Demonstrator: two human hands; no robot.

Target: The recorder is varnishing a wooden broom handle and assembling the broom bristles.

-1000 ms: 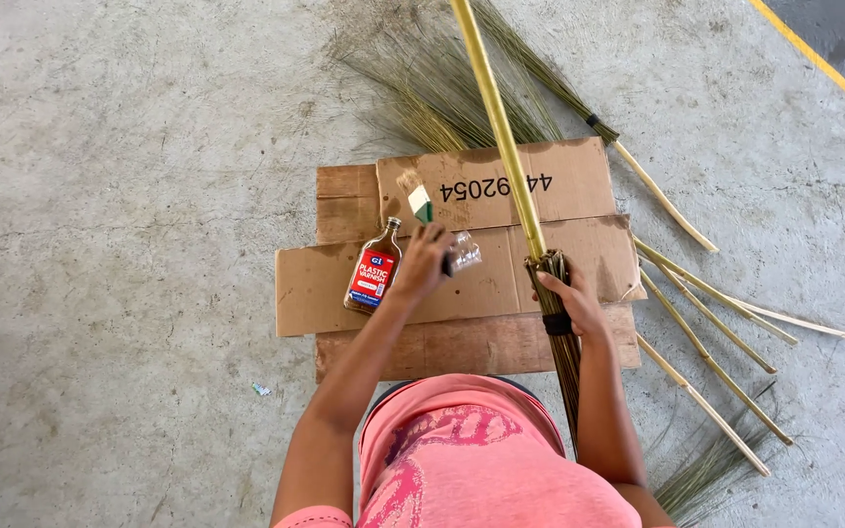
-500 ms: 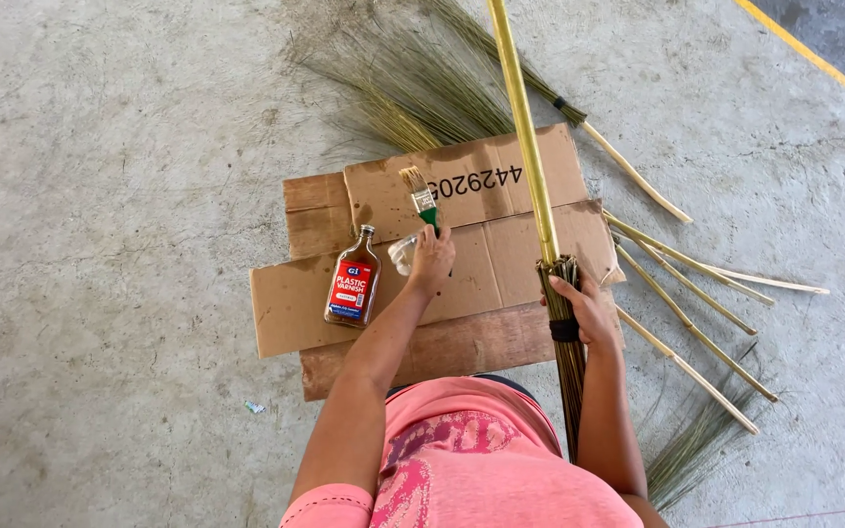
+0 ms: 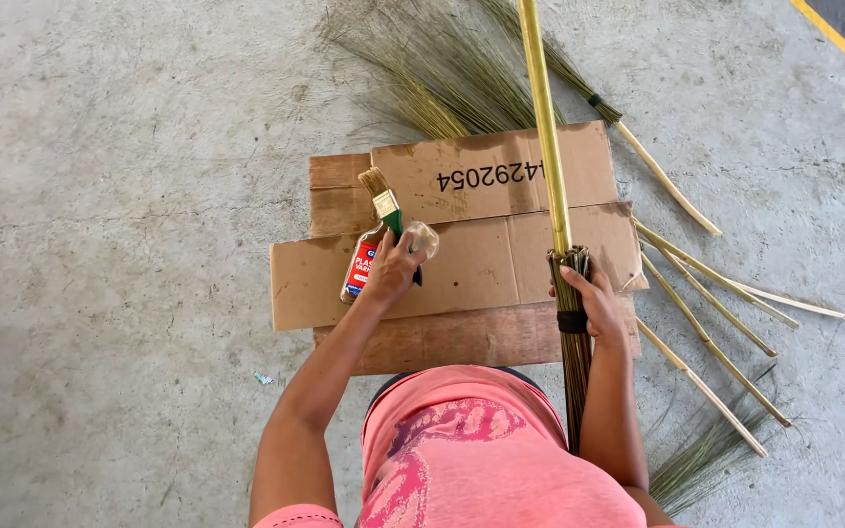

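Two bare hands work over flattened brown cardboard sheets (image 3: 481, 269) laid on a grey concrete floor (image 3: 110, 244). Furthest left on the cardboard lies a small clear bottle with a red, white and blue label (image 3: 360, 266), its neck pointing away from the person, its lower part partly hidden by the left hand (image 3: 395, 269). That hand is closed around a paintbrush with a green handle and pale bristles (image 3: 384, 200), bristles pointing away, and a small clear round cap (image 3: 422, 238) sits touching the fingers; whether the cap is gripped cannot be told. The upper cardboard sheet carries a line of dark printed digits, upside down from this view. A strip of reddish-brown wooden board (image 3: 471, 337) shows under the near edge of the cardboard. Further right, the right hand (image 3: 594, 303) is wrapped tightly around a bundle of dark thin broom sticks bound with a black band (image 3: 572, 337), where a long yellow bamboo pole (image 3: 544, 127) enters the bundle's top. Loose pale green grass fibres (image 3: 442, 78) fan out beyond the cardboard, and to the right several slim bamboo-handled brooms (image 3: 711, 342) lie on the floor. A yellow painted line (image 3: 843, 44) crosses the top right corner.
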